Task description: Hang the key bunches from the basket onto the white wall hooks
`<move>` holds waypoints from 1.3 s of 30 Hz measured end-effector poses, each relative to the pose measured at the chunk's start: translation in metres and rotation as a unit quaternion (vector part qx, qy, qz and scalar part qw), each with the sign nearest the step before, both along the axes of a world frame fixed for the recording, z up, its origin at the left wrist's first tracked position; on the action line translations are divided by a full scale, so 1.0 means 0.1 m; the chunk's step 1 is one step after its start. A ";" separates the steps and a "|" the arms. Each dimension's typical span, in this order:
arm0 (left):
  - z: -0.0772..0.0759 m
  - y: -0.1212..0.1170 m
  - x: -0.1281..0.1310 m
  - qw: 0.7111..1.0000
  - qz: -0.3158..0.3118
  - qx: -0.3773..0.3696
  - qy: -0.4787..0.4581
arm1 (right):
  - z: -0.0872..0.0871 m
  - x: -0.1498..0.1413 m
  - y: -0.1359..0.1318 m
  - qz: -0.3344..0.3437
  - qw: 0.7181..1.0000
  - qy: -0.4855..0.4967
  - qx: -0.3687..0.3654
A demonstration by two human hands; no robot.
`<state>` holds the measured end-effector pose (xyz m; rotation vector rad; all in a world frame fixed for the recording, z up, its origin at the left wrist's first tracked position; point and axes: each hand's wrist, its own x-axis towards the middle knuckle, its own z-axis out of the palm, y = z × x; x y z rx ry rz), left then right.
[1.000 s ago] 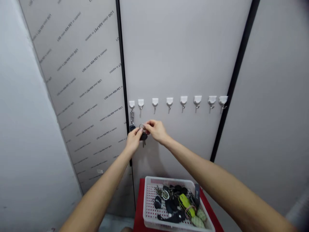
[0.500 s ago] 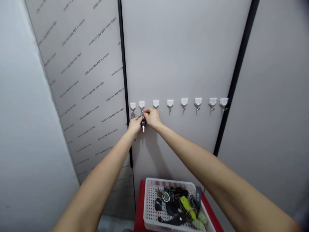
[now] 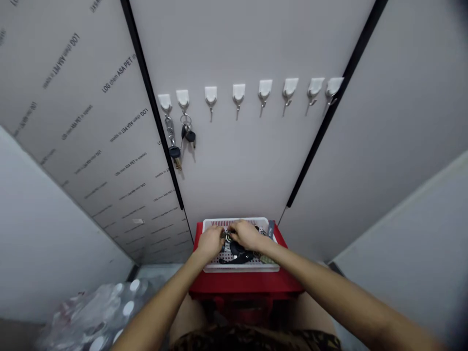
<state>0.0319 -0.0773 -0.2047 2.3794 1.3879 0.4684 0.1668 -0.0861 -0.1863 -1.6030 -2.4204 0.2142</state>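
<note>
Both my hands are down in a white basket point(image 3: 241, 267) of keys on a red stool point(image 3: 244, 282). My left hand point(image 3: 210, 242) and my right hand point(image 3: 248, 235) meet over a metal key ring point(image 3: 228, 238), fingers curled around it. Dark key fobs point(image 3: 239, 253) lie in the basket beneath them. On the wall above, a row of white hooks point(image 3: 237, 91) runs across the grey panel. One key set point(image 3: 174, 151) hangs from the first hook at the left, and a second key set point(image 3: 188, 132) hangs from the hook beside it.
The other hooks point(image 3: 290, 87) to the right carry nothing. A black vertical strip point(image 3: 153, 117) divides the wall panels at the left, another black strip point(image 3: 329, 112) at the right. A pack of plastic bottles point(image 3: 98, 317) lies on the floor at lower left.
The key set I held at the second hook now hangs there. Both hands have dropped from the hooks into the basket, and the view has tilted downward.
</note>
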 end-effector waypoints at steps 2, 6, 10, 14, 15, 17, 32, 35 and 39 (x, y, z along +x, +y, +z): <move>-0.02 -0.03 0.02 0.995 -0.012 0.040 0.088 | -0.12 0.03 -0.06 -0.021 0.998 -0.056 0.016; 0.01 -0.05 0.03 0.985 -0.029 0.060 0.157 | -0.13 0.01 -0.06 -0.065 0.995 -0.078 0.013; 0.00 -0.05 0.03 0.984 -0.024 0.052 0.169 | -0.14 0.01 -0.03 -0.064 0.997 -0.037 -0.008; -0.01 0.01 0.01 0.995 -0.002 0.031 0.099 | -0.17 0.04 -0.06 -0.045 0.999 0.009 -0.006; 0.00 0.04 0.00 0.997 0.006 0.025 0.071 | -0.18 0.05 -0.07 -0.038 0.999 0.015 -0.004; 0.02 0.08 -0.01 1.000 0.009 0.015 0.021 | -0.19 0.05 -0.09 -0.020 1.000 0.015 -0.001; 0.14 0.16 0.00 0.987 0.022 -0.077 -0.140 | -0.23 0.05 -0.07 -0.014 0.980 0.200 -0.016; 0.31 0.21 -0.05 0.980 0.033 -0.051 -0.191 | -0.19 0.01 -0.06 0.003 0.947 0.315 -0.068; 0.45 0.24 -0.09 0.958 0.016 -0.100 -0.269 | -0.09 -0.09 -0.01 -0.018 0.897 0.435 -0.077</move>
